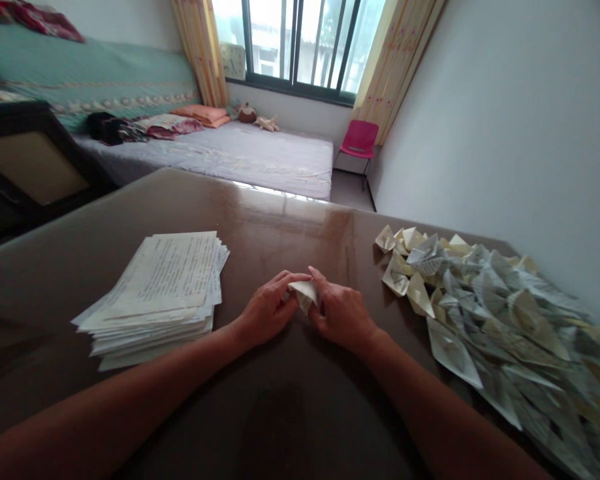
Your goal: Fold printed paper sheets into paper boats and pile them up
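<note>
Between my two hands is a small folded piece of printed paper, cream-white and pointed at its lower end. My left hand pinches its left side, with the forefinger reaching along the top edge. On the other side my right hand grips it, fingers closed round the right edge. Both hands are just above the brown table top, and the fingers hide part of the folds. To the left lies a stack of printed sheets. A large heap of folded paper boats covers the table's right side.
The glossy brown table reaches forward towards a bed under the window. A pink chair stands by the right wall. At the far left is a dark cabinet.
</note>
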The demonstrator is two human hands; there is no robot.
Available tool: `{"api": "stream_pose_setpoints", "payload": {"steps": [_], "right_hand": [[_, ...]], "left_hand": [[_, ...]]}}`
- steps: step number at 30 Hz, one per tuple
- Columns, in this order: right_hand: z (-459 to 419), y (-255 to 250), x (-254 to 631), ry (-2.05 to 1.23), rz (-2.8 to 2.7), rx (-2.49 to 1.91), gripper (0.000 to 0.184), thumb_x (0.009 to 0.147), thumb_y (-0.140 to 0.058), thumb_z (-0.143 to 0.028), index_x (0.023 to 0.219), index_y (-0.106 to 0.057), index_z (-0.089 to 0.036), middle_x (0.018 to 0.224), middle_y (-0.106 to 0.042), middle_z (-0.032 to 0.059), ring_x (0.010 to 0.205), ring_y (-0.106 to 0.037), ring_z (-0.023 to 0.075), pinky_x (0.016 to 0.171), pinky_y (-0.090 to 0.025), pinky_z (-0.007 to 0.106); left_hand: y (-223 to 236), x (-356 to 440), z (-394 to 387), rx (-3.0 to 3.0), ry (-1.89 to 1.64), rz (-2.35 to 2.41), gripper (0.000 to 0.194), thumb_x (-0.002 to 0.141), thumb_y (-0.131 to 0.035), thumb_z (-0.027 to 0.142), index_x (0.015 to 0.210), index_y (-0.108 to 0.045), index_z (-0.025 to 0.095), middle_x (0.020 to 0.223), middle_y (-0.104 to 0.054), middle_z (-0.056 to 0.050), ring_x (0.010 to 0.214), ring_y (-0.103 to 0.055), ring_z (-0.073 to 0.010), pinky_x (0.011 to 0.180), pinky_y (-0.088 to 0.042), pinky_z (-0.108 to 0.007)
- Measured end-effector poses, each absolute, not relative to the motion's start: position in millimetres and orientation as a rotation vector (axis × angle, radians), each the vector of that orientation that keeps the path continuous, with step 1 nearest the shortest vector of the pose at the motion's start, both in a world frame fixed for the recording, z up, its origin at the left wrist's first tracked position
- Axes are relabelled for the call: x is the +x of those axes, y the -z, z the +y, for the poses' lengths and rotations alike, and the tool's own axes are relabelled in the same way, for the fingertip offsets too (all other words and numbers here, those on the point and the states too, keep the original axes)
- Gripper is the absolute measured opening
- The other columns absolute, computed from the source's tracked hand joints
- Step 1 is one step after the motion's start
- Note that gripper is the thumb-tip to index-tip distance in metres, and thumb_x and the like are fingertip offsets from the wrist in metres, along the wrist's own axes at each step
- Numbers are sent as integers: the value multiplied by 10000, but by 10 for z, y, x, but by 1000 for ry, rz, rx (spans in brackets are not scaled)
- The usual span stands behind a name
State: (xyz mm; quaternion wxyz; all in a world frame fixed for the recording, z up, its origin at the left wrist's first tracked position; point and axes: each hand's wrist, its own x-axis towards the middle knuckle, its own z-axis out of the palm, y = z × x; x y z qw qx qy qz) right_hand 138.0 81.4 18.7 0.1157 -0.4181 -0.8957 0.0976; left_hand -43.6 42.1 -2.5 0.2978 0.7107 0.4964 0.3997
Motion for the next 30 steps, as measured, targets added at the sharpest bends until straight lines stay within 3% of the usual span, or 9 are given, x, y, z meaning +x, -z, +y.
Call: {"api": "stream_pose_setpoints", "payload": {"steps": [4,7,11,17,22,30], "right_hand": [[778,-128,1300,-288,-2576,-1294,476,908,-425,-300,1371,-433,-188,1066,-691,111,918,-653,236,759,-457,304],[771,-99,1275,-347,-2532,-1221,427,920,-407,-267,1341,-463,-220,1076,-683,90,938,-636,215,782,-455,296],[818,-29,1295,-400,-2420,-1129,422,854,-508,-238,1276,-506,-236,1141,-651,65,997,-593,211,827,-449,304],[947,71,1357,-510,-2314,-1016,243,746,-517,-85,959,-543,-198,902,-596,27,789,-557,159,714,-432,257],[1048,35,1490,-473,-2511,-947,248,727,-543,-62,918,-562,-219,969,-579,22,834,-535,147,730,-408,243],[1226,-30,1722,-603,-2665,-763,301,741,-613,-110,997,-656,-261,1084,-603,24,1014,-540,166,867,-432,286]], "left_hand": [[80,-351,397,1928,-1026,1544,399,840,-498,188,1234,-480,248,1062,-585,-26,711,-571,-120,671,-466,-256],[133,-335,430,1846,-1086,1567,411,808,-544,203,1202,-433,231,968,-600,-12,755,-591,-147,679,-466,-265],[187,-351,484,1859,-1107,1525,367,783,-516,135,1132,-451,225,861,-563,16,733,-558,-132,672,-442,-250],[142,-403,523,1976,-911,1669,318,744,-567,165,1032,-452,234,788,-536,49,691,-524,-130,654,-404,-253],[111,-439,523,2216,-756,1700,164,760,-494,120,880,-509,230,898,-558,4,811,-541,-163,690,-421,-275],[110,-546,470,2465,-651,1454,237,847,-480,138,1002,-620,249,1061,-578,-28,979,-548,-180,829,-475,-307]]}}
